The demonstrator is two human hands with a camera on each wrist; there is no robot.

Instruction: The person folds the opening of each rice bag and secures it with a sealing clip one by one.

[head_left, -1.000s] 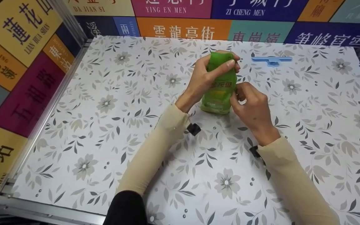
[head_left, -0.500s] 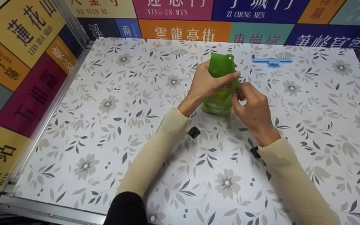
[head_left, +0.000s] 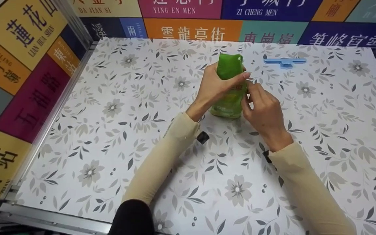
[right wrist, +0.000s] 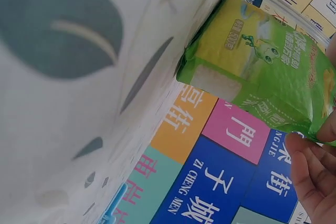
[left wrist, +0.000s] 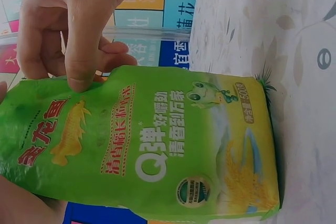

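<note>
Head view: we are observing a green bag (head_left: 227, 101) that is standing roughly upright on its base on a table (head_left: 135, 140), a little right of centre and toward the far side. The left hand (head_left: 211, 87) is gripping the bag's upper part, its thumb lying across the front and its fingers going behind. The right hand (head_left: 263, 106) is pinching the bag's right edge, lower than the left thumb. Both hands are thus clamped on the same bag. Its top is rising above the left thumb, with a small hole showing in one corner.

From the wrist views we are noting the print: a golden fish, red and white characters, a small green frog and a yellow area near the base. The base is touching the table surface.

A blue clip (head_left: 285, 62) is lying beyond the right hand, apart from both hands and the bag. The table is bearing a grey flower-and-leaf pattern. Coloured panels (head_left: 191, 30) with large characters are standing along its far edge. We are also recording beige sleeves (head_left: 162, 160) covering both forearms.
</note>
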